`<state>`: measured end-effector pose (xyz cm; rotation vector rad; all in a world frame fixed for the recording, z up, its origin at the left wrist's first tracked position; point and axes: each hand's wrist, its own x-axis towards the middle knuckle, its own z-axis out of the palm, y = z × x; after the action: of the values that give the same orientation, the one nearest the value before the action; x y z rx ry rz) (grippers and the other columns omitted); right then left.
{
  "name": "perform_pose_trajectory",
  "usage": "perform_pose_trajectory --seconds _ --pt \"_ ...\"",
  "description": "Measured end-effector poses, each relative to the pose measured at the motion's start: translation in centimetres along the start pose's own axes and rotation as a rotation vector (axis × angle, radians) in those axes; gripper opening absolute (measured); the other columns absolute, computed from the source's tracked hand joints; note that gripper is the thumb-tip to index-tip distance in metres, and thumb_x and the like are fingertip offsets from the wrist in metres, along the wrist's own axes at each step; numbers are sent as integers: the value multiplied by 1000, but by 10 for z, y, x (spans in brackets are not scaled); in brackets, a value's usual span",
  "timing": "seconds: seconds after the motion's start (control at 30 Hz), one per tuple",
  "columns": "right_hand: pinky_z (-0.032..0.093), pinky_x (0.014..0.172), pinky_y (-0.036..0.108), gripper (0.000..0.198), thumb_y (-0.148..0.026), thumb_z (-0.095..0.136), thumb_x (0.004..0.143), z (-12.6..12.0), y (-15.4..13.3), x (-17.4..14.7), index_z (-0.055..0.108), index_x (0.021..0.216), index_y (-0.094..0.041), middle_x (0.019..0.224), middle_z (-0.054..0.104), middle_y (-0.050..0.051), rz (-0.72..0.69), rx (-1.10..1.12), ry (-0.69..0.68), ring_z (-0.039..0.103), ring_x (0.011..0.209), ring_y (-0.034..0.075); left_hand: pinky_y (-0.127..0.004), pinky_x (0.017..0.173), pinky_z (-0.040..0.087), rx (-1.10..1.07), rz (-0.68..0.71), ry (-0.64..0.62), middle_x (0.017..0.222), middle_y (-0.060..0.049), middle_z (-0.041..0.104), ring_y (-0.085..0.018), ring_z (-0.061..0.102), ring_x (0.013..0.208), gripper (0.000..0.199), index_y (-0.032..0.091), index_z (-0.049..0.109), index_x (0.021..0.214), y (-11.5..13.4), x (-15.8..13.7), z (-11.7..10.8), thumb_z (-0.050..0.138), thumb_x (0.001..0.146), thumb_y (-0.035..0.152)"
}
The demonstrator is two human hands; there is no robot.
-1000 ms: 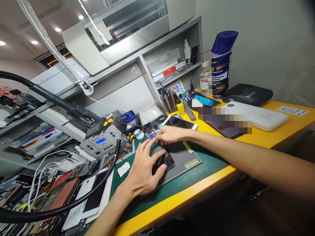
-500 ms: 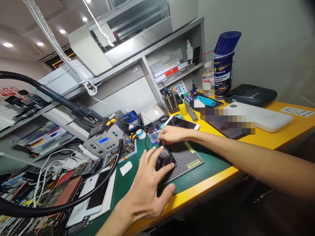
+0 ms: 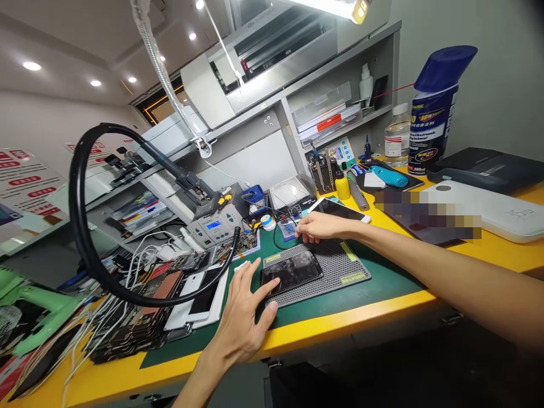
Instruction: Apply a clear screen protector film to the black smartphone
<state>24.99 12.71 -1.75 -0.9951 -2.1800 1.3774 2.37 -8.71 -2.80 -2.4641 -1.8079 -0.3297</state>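
A black smartphone (image 3: 293, 271) with a smudged dark screen lies on a grey perforated mat (image 3: 335, 266). My left hand (image 3: 244, 309) is open at the phone's left end, fingers spread, one fingertip over the screen's near edge. Beyond the phone, the fingers of my right hand (image 3: 318, 226) are pinched together on a thin black cable (image 3: 277, 242), which loops over the green mat to their left. The exact grip is partly hidden behind the knuckles. Right behind that hand lies a white-framed phone (image 3: 338, 209).
A flexible black arm (image 3: 79, 209) arches over stacked phones (image 3: 147, 323) and loose white cables at left. Behind stand a grey station (image 3: 215, 226), a small white jar (image 3: 267, 222) and a yellow bottle (image 3: 342, 187). A blue spray can (image 3: 433, 127) and white power bank (image 3: 488, 207) occupy the right.
My left hand has drawn back leftward from over the phone, uncovering most of its screen. My right hand keeps its pinch beyond the phone. The view has swung left.
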Motion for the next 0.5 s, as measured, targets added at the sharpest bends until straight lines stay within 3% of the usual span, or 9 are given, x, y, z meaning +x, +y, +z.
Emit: perform_pose_trajectory --seconds 0.2,0.5 --pt "44 49 21 20 -16 53 88 -1 0 -1 69 77 -12 70 69 6 -3 -10 6 56 52 11 -65 115 31 -24 -36 -20 167 -3 18 -37 17 152 44 39 54 142 0 -3 0 49 99 43" --pt "44 48 19 20 -15 52 90 0 1 2 69 79 -12 71 68 6 20 -30 -1 56 53 11 -63 117 29 18 -173 64 164 -9 26 -35 21 150 50 30 47 148 -6 0 14 46 100 42"
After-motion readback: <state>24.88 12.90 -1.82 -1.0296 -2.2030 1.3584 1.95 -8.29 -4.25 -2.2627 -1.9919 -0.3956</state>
